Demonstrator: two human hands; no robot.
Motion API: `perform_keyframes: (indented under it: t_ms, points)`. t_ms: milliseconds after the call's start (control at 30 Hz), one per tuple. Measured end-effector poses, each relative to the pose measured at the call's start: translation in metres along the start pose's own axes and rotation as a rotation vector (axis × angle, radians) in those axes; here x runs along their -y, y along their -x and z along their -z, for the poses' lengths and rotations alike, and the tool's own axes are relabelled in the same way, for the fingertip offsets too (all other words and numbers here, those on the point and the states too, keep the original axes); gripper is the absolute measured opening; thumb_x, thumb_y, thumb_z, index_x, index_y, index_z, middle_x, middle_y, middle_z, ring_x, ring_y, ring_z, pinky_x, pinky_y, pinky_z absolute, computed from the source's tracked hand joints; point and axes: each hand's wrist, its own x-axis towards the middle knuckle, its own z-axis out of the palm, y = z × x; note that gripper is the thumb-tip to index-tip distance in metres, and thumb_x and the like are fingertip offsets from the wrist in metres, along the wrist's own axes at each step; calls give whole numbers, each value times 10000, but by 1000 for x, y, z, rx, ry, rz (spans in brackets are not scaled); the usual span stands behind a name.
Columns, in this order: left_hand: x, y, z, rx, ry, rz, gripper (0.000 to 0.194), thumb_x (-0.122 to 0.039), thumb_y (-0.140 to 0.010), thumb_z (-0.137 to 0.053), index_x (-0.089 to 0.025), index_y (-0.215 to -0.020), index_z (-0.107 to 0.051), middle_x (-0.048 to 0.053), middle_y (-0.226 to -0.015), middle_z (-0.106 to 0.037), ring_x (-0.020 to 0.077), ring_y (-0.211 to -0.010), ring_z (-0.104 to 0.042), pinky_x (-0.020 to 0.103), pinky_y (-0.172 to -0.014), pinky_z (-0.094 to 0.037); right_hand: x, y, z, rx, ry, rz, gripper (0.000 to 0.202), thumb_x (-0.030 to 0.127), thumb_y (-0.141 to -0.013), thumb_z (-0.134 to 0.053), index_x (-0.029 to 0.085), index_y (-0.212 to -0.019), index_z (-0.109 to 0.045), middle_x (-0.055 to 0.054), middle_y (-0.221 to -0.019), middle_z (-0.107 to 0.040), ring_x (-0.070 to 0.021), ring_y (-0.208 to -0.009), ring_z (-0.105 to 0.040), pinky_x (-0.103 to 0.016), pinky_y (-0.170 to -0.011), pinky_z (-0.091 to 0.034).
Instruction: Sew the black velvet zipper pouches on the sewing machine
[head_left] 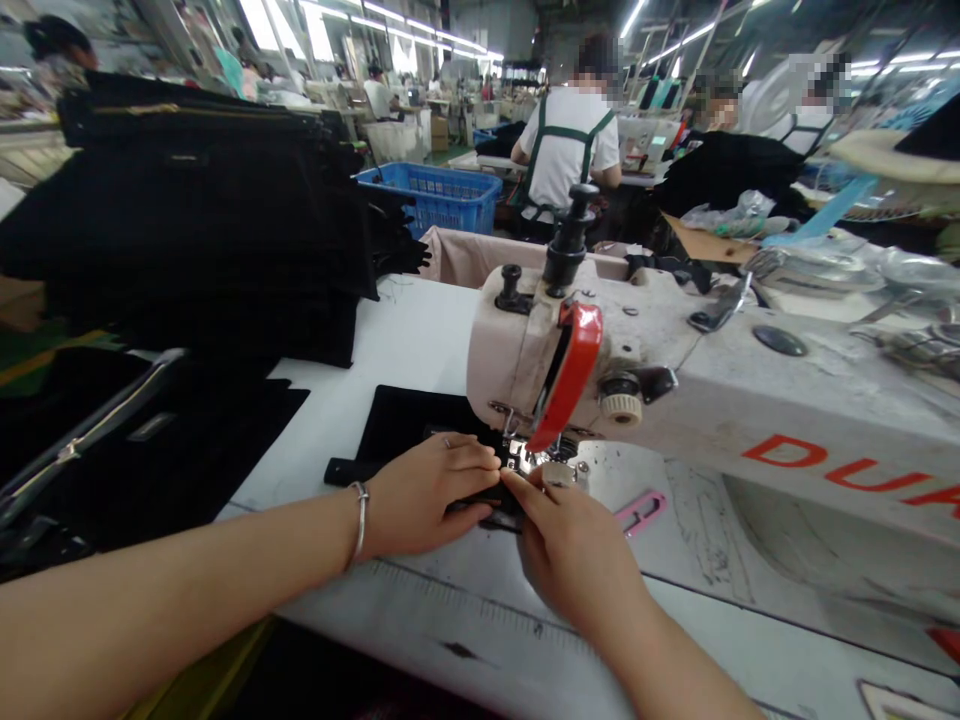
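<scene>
A black fabric piece [405,420] lies on the sewing machine bed, its right edge at the presser foot [517,455]. My left hand [431,490], wearing a ring and a bracelet, rests on the fabric with fingers stretched toward the needle area. Close beside it, my right hand [574,540] has its fingers bent and closed at the fabric's near right edge; its thumb is hidden. The white sewing machine [675,370] has a red lever cover [574,370] just above my fingertips. To the right of the foot lies a pink thread snipper [641,512].
A tall stack of black fabric pieces [202,210] stands at the left, with more black pieces [172,440] below it. Behind the machine are a pink cloth-lined bin [465,258] and a blue basket [442,198]. A person [566,150] sits farther back.
</scene>
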Motion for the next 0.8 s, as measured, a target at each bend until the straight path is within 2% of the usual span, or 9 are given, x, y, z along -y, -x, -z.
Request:
perform_keyframes:
  t_ms: [133, 233, 333, 400, 467, 600, 633, 700, 800]
  points:
    - [11, -7, 0, -8, -6, -26, 242, -275, -951, -575, -160, -1156, -636, 83, -1156, -681, 220, -1141, -603, 412, -1056, -459, 0, -1, 0, -13, -24, -25, 467, 68, -853, -463, 173, -1297, -567, -132, -1126, -611, -271, -969, -593, -401, -808, -540]
    - [23, -9, 4, 22, 29, -79, 231, -288, -973, -569, -162, -1140, -666, 88, -1154, -695, 222, -1126, -610, 417, -1046, -463, -3, 1, 2, -88, -117, 1, 441, 59, -861, -444, 172, -1268, -570, -115, -1091, -605, -254, -984, -572, -386, -835, -525]
    - [37, -9, 10, 64, 77, -78, 199, -282, -948, -618, -180, -1093, -708, 74, -1152, -711, 224, -1103, -620, 407, -1026, -478, -6, 1, 7, -197, -125, -3, 294, 89, -888, -461, 154, -1128, -617, -111, -1028, -603, -259, -967, -548, -403, -851, -494]
    - [43, -8, 13, 46, 110, -72, 181, -260, -934, -639, -172, -1071, -719, 70, -1131, -723, 218, -1089, -626, 390, -1006, -492, -8, 0, 11, -235, -56, -28, 192, 121, -911, -477, 154, -1021, -630, -104, -978, -609, -265, -944, -537, -412, -844, -471]
    - [44, -5, 13, 8, 147, -64, 169, -238, -929, -646, -162, -1062, -717, 66, -1119, -729, 201, -1076, -632, 362, -982, -504, -10, -1, 13, -225, 37, -57, 151, 170, -943, -485, 166, -907, -631, -88, -891, -610, -262, -898, -533, -405, -809, -454]
    - [26, -2, 4, -33, 171, 34, 97, -200, -932, -637, -179, -989, -712, 28, -1074, -736, 169, -1042, -642, 332, -979, -497, -9, -2, 13, -221, 122, -87, 291, 260, -972, -503, 188, -705, -594, -59, -712, -576, -242, -771, -520, -386, -711, -433]
    - [20, -1, 1, -42, 160, 66, 92, -189, -935, -628, -182, -977, -710, 22, -1070, -734, 169, -1043, -639, 334, -988, -490, -9, -2, 12, -235, 91, -58, 264, 254, -967, -515, 183, -732, -614, -63, -740, -596, -243, -785, -529, -387, -720, -440]
    - [9, -1, -4, -49, 136, 113, 98, -172, -938, -617, -185, -980, -704, 15, -1076, -727, 171, -1044, -633, 341, -1000, -479, -8, -1, 7, -247, -9, 47, 137, 211, -949, -545, 168, -903, -667, -79, -887, -655, -253, -878, -558, -400, -792, -463]
    - [1, -3, -9, -66, 130, 129, 102, -147, -935, -612, -185, -966, -701, 10, -1058, -726, 166, -1013, -635, 334, -992, -478, -7, -1, -1, -219, -122, 158, 228, 134, -937, -560, 166, -1144, -651, -82, -1051, -685, -248, -984, -586, -409, -893, -477]
